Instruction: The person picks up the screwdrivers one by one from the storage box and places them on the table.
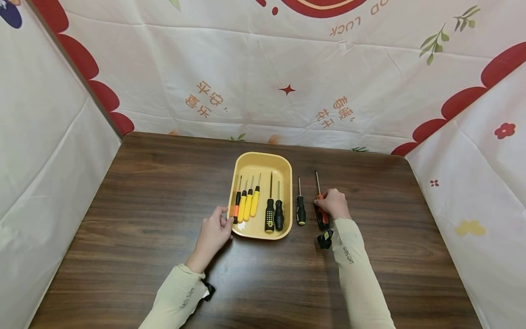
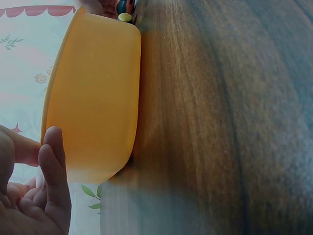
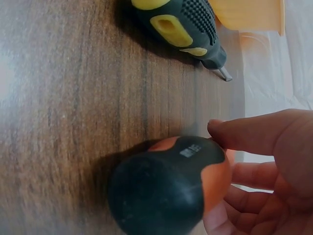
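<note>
My left hand (image 1: 214, 233) pinches the near left rim of a yellow plastic tray (image 1: 265, 164); in the left wrist view thumb and fingers meet at the tray's edge (image 2: 93, 88). On the table to the right of the tray, my right hand (image 1: 336, 204) grips an orange-and-black screwdriver (image 1: 322, 220) by its handle, the shaft pointing away from me. The right wrist view shows that handle's rounded black end (image 3: 151, 196) close to the wood. Between it and the tray lies a black screwdriver with a yellow-tipped handle (image 1: 301, 212).
Inside the tray, three yellow-handled screwdrivers (image 1: 248, 208) and an orange-and-black one (image 1: 237, 206) lie at the left. Two black-handled screwdrivers (image 1: 269, 214) lie at the right. White printed cloth (image 1: 263, 68) stands around the dark wooden table (image 1: 164, 183) at the back and sides.
</note>
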Demonstrator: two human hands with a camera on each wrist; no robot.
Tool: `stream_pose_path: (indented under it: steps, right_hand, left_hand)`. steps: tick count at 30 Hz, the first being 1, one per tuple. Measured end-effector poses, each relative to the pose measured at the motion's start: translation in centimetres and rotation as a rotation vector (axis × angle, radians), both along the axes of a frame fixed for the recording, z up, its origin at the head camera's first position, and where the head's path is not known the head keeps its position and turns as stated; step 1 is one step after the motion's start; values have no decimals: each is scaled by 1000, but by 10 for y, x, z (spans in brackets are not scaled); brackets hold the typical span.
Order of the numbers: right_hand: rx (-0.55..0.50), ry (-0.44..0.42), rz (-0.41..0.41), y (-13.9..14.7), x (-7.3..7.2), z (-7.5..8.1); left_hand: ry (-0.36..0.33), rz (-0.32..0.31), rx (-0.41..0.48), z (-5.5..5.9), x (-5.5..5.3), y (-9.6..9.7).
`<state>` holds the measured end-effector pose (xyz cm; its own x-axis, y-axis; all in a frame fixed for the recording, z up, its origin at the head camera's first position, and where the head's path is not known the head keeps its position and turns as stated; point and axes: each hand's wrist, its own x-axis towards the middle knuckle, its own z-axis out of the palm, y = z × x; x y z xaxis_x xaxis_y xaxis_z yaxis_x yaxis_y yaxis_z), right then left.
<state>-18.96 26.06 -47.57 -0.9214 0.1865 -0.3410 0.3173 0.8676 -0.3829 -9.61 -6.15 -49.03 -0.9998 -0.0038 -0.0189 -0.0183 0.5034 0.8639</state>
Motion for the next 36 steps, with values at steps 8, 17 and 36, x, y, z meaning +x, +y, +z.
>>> stream_pose_path:
  steps: [8, 17, 36]
  right_hand:
    - [5, 8, 14, 1, 0, -2]
    - [-14, -15, 4, -1, 1, 4]
    - [9, 26, 53, -9, -1, 22]
  left_hand:
    - [3, -6, -6, 0, -1, -1]
    - [4, -1, -7, 0, -1, -1]
    - [3, 5, -2, -1, -1, -1]
